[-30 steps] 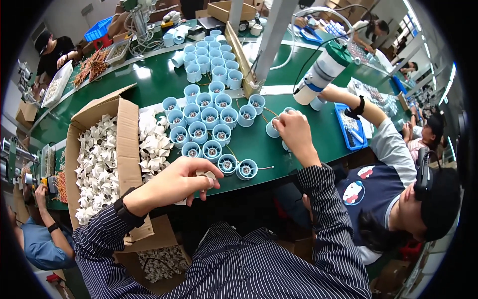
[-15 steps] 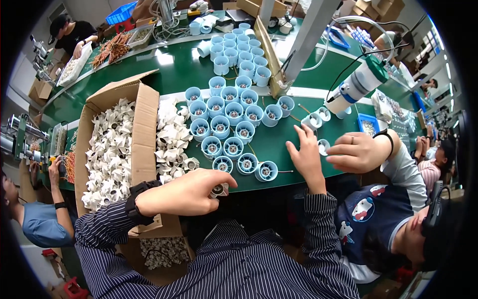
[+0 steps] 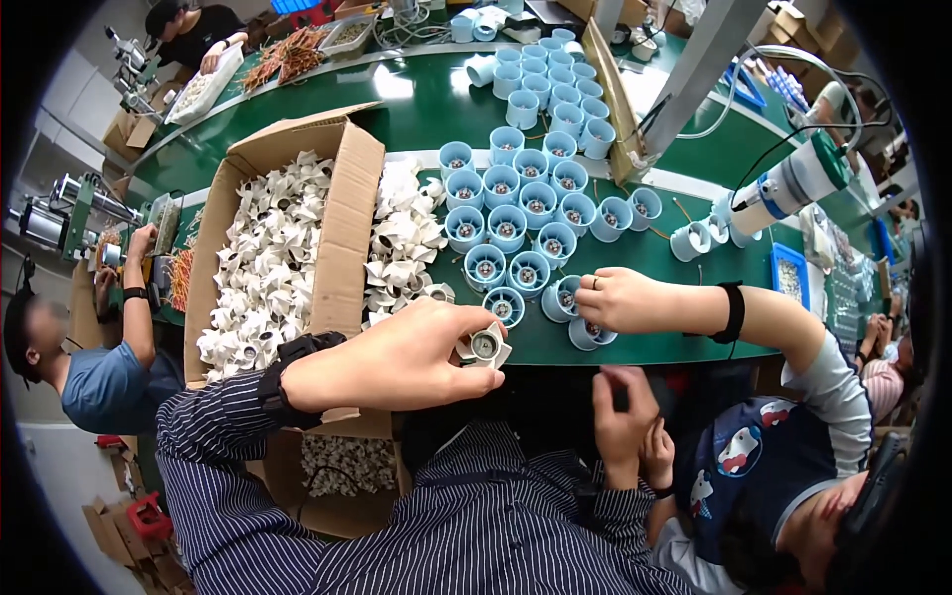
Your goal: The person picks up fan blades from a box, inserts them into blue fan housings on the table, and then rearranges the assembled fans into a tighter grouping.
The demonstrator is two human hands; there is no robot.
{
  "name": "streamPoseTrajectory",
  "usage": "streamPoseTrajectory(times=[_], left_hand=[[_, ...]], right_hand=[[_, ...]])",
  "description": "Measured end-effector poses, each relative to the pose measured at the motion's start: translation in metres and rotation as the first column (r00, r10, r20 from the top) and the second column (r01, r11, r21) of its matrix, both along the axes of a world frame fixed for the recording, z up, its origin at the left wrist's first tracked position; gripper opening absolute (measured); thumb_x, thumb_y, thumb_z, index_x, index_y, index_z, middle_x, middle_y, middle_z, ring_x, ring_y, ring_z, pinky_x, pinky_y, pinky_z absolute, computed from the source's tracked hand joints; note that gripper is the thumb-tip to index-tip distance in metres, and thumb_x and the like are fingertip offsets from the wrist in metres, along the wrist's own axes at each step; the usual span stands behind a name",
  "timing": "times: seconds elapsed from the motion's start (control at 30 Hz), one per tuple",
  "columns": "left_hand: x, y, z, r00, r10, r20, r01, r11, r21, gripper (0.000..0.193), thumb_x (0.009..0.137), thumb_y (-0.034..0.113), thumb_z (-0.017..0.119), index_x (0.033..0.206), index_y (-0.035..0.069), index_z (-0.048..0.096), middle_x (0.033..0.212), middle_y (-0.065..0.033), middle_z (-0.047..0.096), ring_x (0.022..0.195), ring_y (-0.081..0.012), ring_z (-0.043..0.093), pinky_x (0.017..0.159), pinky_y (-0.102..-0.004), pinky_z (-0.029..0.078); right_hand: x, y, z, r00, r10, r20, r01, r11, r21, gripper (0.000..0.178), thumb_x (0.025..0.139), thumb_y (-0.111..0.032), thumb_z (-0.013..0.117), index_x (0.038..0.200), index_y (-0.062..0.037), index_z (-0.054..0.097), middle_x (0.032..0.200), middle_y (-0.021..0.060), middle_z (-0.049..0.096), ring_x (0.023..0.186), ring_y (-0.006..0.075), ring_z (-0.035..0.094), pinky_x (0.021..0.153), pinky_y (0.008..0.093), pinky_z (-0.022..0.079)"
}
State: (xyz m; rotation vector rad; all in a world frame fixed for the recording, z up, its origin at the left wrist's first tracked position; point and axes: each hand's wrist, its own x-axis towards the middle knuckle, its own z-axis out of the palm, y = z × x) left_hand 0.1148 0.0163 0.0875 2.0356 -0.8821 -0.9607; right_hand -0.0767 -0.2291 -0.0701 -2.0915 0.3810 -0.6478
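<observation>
My left hand (image 3: 397,362) pinches a white bladed fan wheel (image 3: 486,344) between thumb and forefinger, its round hub facing up. It is over the table's front edge, near the loose fan wheels (image 3: 405,243) heaped beside the carton. My right hand (image 3: 625,421) is in front of the table edge, fingers curved with a dark gap between them and nothing seen in it. Light-blue round housings (image 3: 536,204) with small motors inside stand in rows on the green table. A co-worker's hand (image 3: 635,300) reaches over the front housings; their other hand (image 3: 657,456) is beside my right.
A cardboard carton (image 3: 347,228) full of white fan wheels stands at left; another box (image 3: 347,506) is below. A metal post (image 3: 704,74), a white cylinder with green cap (image 3: 793,183) and a blue tray (image 3: 790,273) stand right. Other people work around the table.
My left hand has brought the fan wheel into fuller view. My right hand has drawn back from the table toward my body. The co-worker's hand has moved left onto the front housings.
</observation>
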Motion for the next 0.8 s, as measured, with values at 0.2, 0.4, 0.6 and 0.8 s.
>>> streamPoseTrajectory(times=[0.2, 0.4, 0.6, 0.8], left_hand=[[-0.033, -0.006, -0.004, 0.971, 0.008, -0.240, -0.012, 1.000, -0.017, 0.045, 0.098, 0.037, 0.076, 0.101, -0.008, 0.073, 0.071, -0.0165, 0.069, 0.064, -0.0202, 0.068, 0.060, -0.0381, 0.052], [-0.042, -0.007, -0.001, 0.883, 0.084, -0.462, -0.021, 0.990, 0.140, 0.042, 0.106, 0.036, 0.072, 0.119, -0.004, 0.073, 0.083, -0.0043, 0.071, 0.061, -0.0081, 0.063, 0.053, -0.0274, 0.048], [0.001, 0.025, 0.010, 0.653, 0.310, -0.691, -0.599, 0.771, -0.219, 0.023, 0.105, 0.019, 0.067, 0.114, -0.002, 0.070, 0.090, -0.0065, 0.072, 0.064, -0.0107, 0.066, 0.060, -0.0278, 0.057], [0.011, 0.030, -0.023, 0.510, 0.243, -0.825, -0.516, 0.854, -0.067, 0.017, 0.101, 0.008, 0.068, 0.115, -0.001, 0.069, 0.105, -0.0114, 0.069, 0.088, -0.0177, 0.071, 0.079, -0.0328, 0.059]], right_hand=[[0.005, 0.067, 0.047, 0.852, 0.389, 0.352, -0.419, 0.908, 0.012, 0.040, 0.080, 0.005, 0.090, 0.115, 0.0012, 0.071, 0.097, 0.0149, 0.076, 0.083, 0.0244, 0.075, 0.072, 0.0335, 0.061], [0.022, 0.063, 0.049, 0.813, 0.404, 0.421, -0.321, 0.912, -0.254, 0.031, 0.080, 0.006, 0.089, 0.108, 0.0036, 0.074, 0.091, 0.0156, 0.075, 0.073, 0.0287, 0.075, 0.061, 0.0353, 0.061], [0.048, 0.033, 0.033, 0.983, 0.174, 0.061, -0.184, 0.958, 0.222, 0.015, 0.105, -0.009, 0.074, 0.099, 0.0032, 0.069, 0.085, 0.0058, 0.071, 0.073, 0.0107, 0.063, 0.066, 0.0247, 0.050], [0.106, 0.030, 0.038, 0.964, 0.264, -0.043, -0.255, 0.956, 0.142, 0.017, 0.103, -0.013, 0.075, 0.100, 0.0031, 0.070, 0.087, 0.0050, 0.067, 0.075, 0.0124, 0.059, 0.068, 0.0292, 0.048]])
